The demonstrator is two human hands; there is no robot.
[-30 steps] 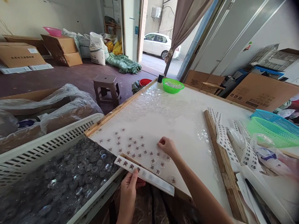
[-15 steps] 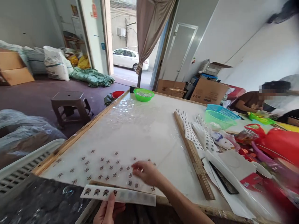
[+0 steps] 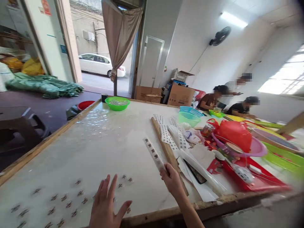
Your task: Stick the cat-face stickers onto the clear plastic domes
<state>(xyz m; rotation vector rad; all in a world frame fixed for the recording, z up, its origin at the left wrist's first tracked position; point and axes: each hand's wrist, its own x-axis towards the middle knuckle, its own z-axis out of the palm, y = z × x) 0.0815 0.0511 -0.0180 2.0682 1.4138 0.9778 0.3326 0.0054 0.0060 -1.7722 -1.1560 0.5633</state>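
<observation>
My left hand point(image 3: 106, 202) is spread with its fingers apart over the near part of the white tabletop point(image 3: 95, 152), holding nothing. Around it lie several small clear pieces with dark printed designs point(image 3: 68, 204). My right hand point(image 3: 172, 179) pinches the lower end of a narrow white sticker strip point(image 3: 153, 153), which has several dark printed figures at its far end. The strip is tilted up and to the left, beside a long wooden bar point(image 3: 166, 148). More printed strips point(image 3: 166, 134) lie on the bar's far side.
A green basin point(image 3: 117, 104) stands at the far left corner. To the right are a phone point(image 3: 196, 172), a red bag point(image 3: 234, 134), a purple basin point(image 3: 257, 148) and a red tray point(image 3: 268, 179). Several people point(image 3: 209, 101) are at the back right.
The strip has passed from my left hand to my right hand and moved right. My left hand is now spread over the table. The view has turned right.
</observation>
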